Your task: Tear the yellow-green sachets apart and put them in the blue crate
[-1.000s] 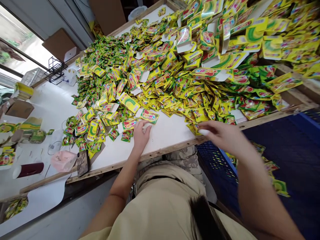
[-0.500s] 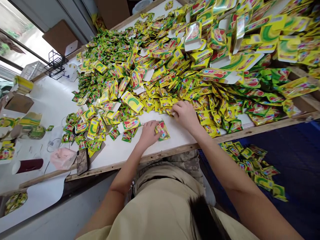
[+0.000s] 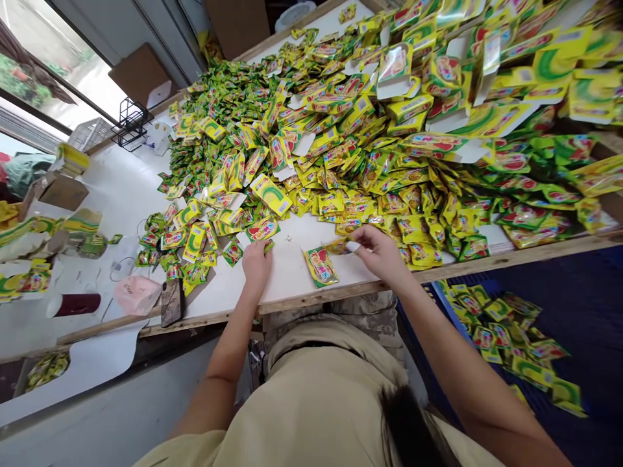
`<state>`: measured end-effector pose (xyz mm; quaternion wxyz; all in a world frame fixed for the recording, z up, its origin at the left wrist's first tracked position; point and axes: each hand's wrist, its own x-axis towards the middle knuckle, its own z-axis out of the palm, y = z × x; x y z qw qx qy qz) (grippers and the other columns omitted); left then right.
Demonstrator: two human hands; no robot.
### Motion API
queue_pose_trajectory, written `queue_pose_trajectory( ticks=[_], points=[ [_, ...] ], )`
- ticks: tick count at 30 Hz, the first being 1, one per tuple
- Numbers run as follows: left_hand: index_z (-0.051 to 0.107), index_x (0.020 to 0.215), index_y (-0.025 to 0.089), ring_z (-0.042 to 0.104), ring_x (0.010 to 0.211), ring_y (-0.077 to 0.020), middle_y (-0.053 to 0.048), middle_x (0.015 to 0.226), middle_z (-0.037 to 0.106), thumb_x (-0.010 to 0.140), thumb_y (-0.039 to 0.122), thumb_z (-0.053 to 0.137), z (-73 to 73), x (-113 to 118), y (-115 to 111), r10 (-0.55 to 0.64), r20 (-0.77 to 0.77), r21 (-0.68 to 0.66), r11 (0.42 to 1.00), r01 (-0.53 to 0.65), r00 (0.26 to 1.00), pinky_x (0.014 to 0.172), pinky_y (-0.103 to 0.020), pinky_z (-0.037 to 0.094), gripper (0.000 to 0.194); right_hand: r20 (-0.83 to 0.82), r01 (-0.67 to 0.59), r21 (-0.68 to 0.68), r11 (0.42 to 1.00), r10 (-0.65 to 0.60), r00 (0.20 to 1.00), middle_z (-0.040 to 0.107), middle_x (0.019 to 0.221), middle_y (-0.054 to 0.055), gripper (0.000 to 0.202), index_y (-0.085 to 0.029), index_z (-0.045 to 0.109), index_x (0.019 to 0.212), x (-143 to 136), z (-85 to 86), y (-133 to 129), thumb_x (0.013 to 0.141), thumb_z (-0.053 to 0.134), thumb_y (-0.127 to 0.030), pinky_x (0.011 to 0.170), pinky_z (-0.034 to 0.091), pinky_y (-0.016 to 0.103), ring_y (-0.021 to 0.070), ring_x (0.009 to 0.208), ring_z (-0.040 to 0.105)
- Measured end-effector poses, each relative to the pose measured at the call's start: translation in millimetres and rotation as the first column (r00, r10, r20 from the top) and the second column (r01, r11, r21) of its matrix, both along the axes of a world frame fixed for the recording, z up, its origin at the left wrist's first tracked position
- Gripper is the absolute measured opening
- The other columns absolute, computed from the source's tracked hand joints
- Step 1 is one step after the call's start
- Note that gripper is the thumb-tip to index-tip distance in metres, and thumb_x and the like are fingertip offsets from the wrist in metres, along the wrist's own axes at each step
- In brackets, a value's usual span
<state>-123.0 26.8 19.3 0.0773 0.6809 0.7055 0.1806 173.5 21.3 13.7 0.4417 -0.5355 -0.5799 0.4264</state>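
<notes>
On the white tabletop before me lies a flat yellow-green packet (image 3: pixel 321 266) with red and white print, touched by neither hand. To its right, my right hand (image 3: pixel 379 251) pinches a small yellow sachet (image 3: pixel 337 246) by one end between thumb and fingers. Over at the left, my left hand (image 3: pixel 257 264) is closed at the edge of the loose pile, with a bit of a small green sachet (image 3: pixel 268 246) showing at its fingertips; the rest is covered by the hand. A yellow printed box (image 3: pixel 263 229) lies just beyond it.
A large heap of sachets and printed boxes (image 3: pixel 271 194) covers the table's far side. At left are a phone (image 3: pixel 172 302), a pink bag (image 3: pixel 137 295), a dark red cup (image 3: pixel 75 305) and a black wire rack (image 3: pixel 131 123). More packets (image 3: pixel 523 344) lie on blue at lower right.
My left hand has left the flat packet and moved left to the small green sachets. My right hand has drawn a yellow sachet out of the heap towards me. The view has shifted slightly.
</notes>
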Motion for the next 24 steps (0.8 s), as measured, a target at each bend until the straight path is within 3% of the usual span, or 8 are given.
queue_pose_trajectory(
  ticks=[3,5,9,12,14,19,24],
  points=[
    [0.068,0.089,0.019,0.059,0.078,-0.0195,-0.006,0.085,0.068,0.078,0.024,0.060,8.7,1.5,4.3,-0.024,0.204,0.064,0.998,0.011,0.979,0.078,-0.033,0.046,0.014,-0.053,-0.067,-0.053,0.996,0.064,0.997,0.055,0.071,-0.001,0.015,-0.020,0.054,0.079,-16.1,5.5,-10.1,0.076,0.061,-0.033,0.062,0.044,0.030,0.0143,0.064,0.051],
    [0.069,0.088,0.019,0.056,0.066,-0.0146,-0.002,0.075,0.066,0.076,0.032,0.064,19.5,10.6,1.5,-0.048,0.421,0.075,0.997,0.018,0.906,0.068,-0.028,0.047,0.018,-0.141,-0.106,-0.089,0.990,0.093,0.986,0.054,0.071,-0.001,0.017,-0.021,0.052,0.077,-25.2,11.7,-15.3,0.075,0.062,-0.035,0.061,0.044,0.029,0.0137,0.064,0.051],
    [0.071,0.081,0.017,0.055,0.059,-0.0124,-0.001,0.064,0.063,0.072,0.041,0.069,38.5,46.5,-11.4,-0.040,0.799,-0.080,0.982,0.171,0.601,0.059,-0.025,0.049,0.026,-0.300,-0.195,-0.120,0.973,0.151,0.942,0.051,0.070,-0.002,0.021,-0.022,0.050,0.077,-44.1,25.9,-17.5,0.072,0.064,-0.037,0.059,0.043,0.028,0.0132,0.062,0.049],
    [0.071,0.088,0.016,0.061,0.070,-0.0153,-0.004,0.076,0.068,0.075,0.046,0.067,42.5,71.6,-21.2,0.061,0.923,-0.171,0.949,0.265,0.380,0.066,-0.029,0.054,0.033,-0.254,-0.127,-0.099,0.987,0.098,0.962,0.048,0.066,-0.003,0.019,-0.022,0.049,0.077,-54.9,29.1,-13.9,0.073,0.062,-0.036,0.055,0.040,0.027,0.0128,0.059,0.045],
    [0.069,0.093,0.017,0.063,0.078,-0.0159,-0.005,0.086,0.069,0.080,0.048,0.061,40.4,81.7,-26.6,0.111,0.945,-0.196,0.945,0.262,0.308,0.071,-0.030,0.056,0.035,-0.187,-0.040,-0.081,0.996,0.024,0.982,0.047,0.064,-0.003,0.016,-0.022,0.048,0.076,-58.3,27.6,-12.3,0.074,0.060,-0.033,0.054,0.037,0.027,0.0128,0.058,0.043],
    [0.065,0.104,0.020,0.063,0.090,-0.0159,-0.005,0.102,0.068,0.087,0.048,0.051,34.8,95.2,-35.4,0.074,0.943,-0.142,0.971,0.191,0.323,0.082,-0.031,0.054,0.036,-0.156,0.102,-0.086,0.991,-0.114,0.981,0.044,0.064,-0.004,0.014,-0.022,0.046,0.075,-61.9,27.6,-15.7,0.075,0.058,-0.030,0.053,0.036,0.027,0.0119,0.056,0.041],
    [0.061,0.105,0.018,0.061,0.093,-0.0172,-0.006,0.101,0.067,0.081,0.042,0.063,41.6,109.4,-37.2,0.028,0.913,-0.095,0.985,0.146,0.408,0.085,-0.031,0.051,0.034,-0.209,0.132,-0.129,0.983,-0.157,0.965,0.044,0.063,-0.004,0.017,-0.023,0.045,0.073,-67.5,28.8,-18.6,0.074,0.060,-0.031,0.050,0.035,0.026,0.0110,0.054,0.040]
  ],
)
